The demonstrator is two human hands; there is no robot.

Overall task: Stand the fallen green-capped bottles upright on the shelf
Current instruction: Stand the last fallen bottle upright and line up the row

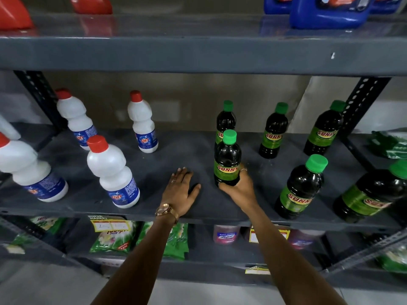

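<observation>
Grey metal shelf [167, 155], matte and a bit dusty, with perforated angle-iron posts, is what we face in a store aisle. Our right hand [239, 188] wraps the base of a green-capped bottle [226, 160], fingers curled round its lower label, bottle upright with its foot on the shelf. Dark liquid fills it nearly to the neck; label is green with red "SUNNY" lettering. Our left hand [181, 191] lies flat, palm down on the bare shelf just left of that bottle, fingers spread and holding nothing, gold wristwatch [166, 211] at the wrist. Five more green-capped bottles [273, 133] stand upright behind and to the right, same ribbed green caps and dark contents. White plastic bottles [112, 170] with red caps and blue labels stand on the left half, waisted shape, opaque. Blue jugs [328, 14] sit on the shelf above, green packets [112, 238] below.
</observation>
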